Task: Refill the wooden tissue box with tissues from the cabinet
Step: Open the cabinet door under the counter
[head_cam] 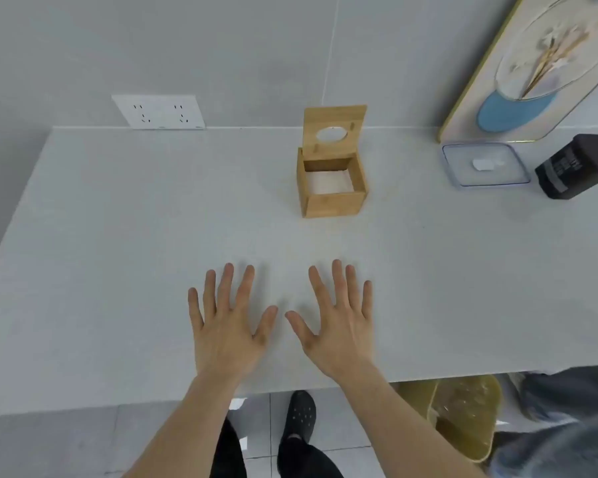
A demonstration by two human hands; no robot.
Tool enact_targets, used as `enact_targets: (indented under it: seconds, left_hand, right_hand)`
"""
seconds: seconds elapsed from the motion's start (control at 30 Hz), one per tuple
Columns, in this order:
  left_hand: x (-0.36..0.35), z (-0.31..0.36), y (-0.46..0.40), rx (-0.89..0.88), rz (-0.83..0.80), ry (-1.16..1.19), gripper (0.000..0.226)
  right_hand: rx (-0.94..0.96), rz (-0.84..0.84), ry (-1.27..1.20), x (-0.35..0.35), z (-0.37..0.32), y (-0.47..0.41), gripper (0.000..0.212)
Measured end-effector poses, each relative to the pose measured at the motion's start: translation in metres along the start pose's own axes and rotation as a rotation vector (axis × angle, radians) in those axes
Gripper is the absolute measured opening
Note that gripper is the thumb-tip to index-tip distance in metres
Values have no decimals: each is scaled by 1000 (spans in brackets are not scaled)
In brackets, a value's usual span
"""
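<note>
Item 1: wooden tissue box [332,198], on pale worktop [118,236], lid [335,127] flipped up w/ oval hole; white visible inside, contents unclear.
Item 2: left hand [227,334], well nearer the viewer than box, flat, fingers spread, holding nothing.
Item 3: right hand [339,331], same, just beside left.
Item 4: clear lidded container [485,163], right of box.
Item 5: dark jar [577,167], farther right, tilted.
Item 6: wall socket [159,112], left of box, behind.
Item 7: framed picture [539,63], leaning behind container.
</note>
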State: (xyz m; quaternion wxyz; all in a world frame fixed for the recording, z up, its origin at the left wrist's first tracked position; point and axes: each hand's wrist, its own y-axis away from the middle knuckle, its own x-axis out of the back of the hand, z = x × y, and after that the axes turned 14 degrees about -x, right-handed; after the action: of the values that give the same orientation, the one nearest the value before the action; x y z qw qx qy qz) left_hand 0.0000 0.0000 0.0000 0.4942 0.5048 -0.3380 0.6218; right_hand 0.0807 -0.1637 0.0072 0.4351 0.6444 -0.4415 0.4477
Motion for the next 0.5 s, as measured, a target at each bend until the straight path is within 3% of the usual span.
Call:
enact_targets:
  seconds: [0.5]
  left_hand:
    - [-40, -17, 43, 32, -4, -48, 77]
  right_hand:
    - [38, 5, 74, -58, -7, 35, 75]
